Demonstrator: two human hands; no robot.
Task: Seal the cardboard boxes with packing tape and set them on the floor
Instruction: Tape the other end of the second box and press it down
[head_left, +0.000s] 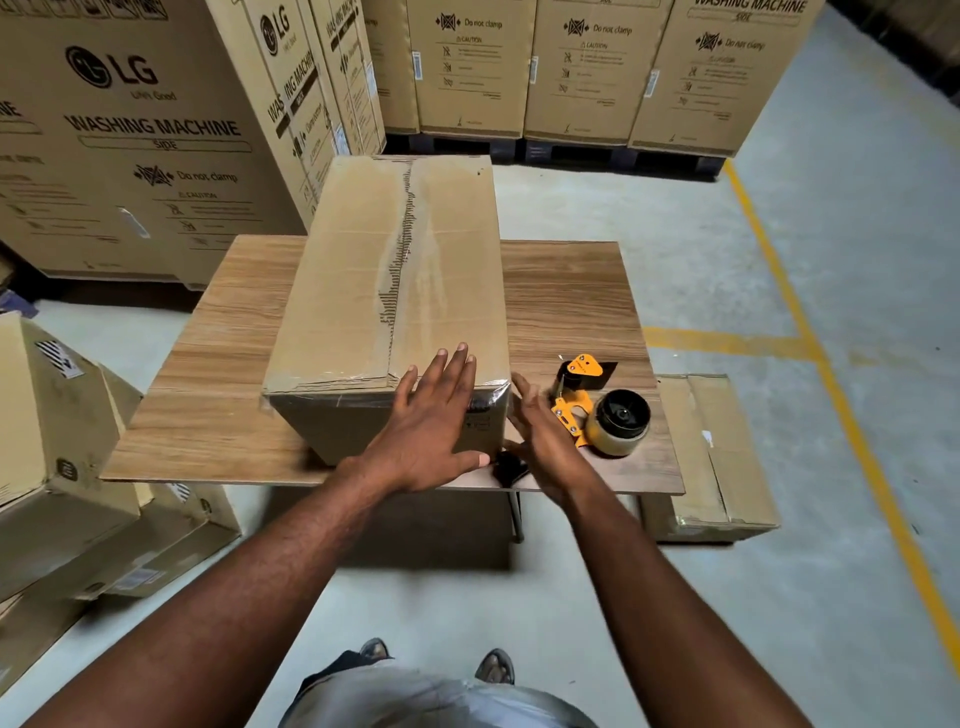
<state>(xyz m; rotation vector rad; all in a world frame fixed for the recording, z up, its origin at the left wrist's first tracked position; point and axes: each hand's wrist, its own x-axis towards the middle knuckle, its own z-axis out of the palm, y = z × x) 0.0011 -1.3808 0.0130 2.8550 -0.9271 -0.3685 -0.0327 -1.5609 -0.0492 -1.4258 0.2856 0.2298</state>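
A long cardboard box lies on the wooden table, its flaps closed and clear tape along the torn middle seam. My left hand lies flat with straight fingers over the box's near right top edge and front face. My right hand is open with straight fingers against the box's near right corner. An orange tape dispenser with a roll of clear tape rests on the table just right of my right hand, held by neither hand.
Tall washing machine cartons stand at the left and along the back. Flattened and open boxes lie on the floor at left. A sealed box sits on the floor right of the table. A yellow floor line runs at right.
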